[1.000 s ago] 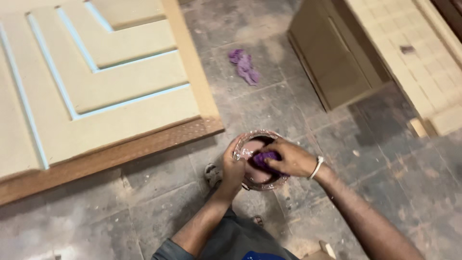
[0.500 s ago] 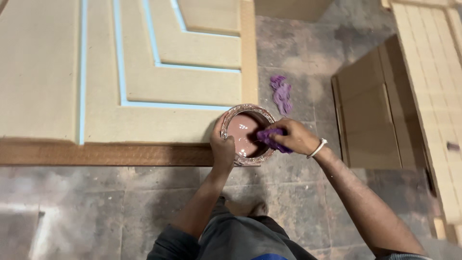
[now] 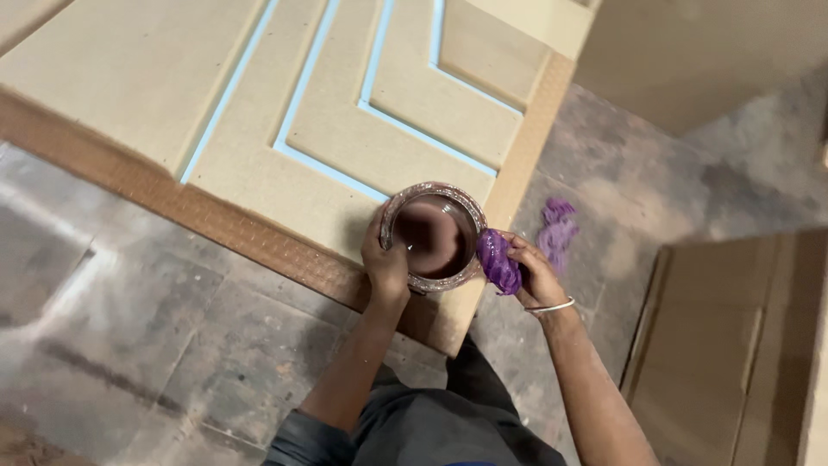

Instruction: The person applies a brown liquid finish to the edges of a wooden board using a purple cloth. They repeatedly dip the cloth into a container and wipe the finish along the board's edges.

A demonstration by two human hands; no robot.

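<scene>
Your left hand [image 3: 385, 263] grips the open tin [image 3: 433, 236] by its rim on the panel [image 3: 328, 129] corner; hold it level, it looks heavy with liquid. Your right hand [image 3: 533, 272] pinches a soft, limp rag [image 3: 498, 261] beside it.

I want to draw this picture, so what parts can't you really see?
- Head view: the left hand covers part of the round can, so its side is hidden.
- The right hand's palm is hidden behind the purple rag.
- The grooved wooden panel is cut off by the top edge.
- The second purple rag on the floor is blurred.
</scene>
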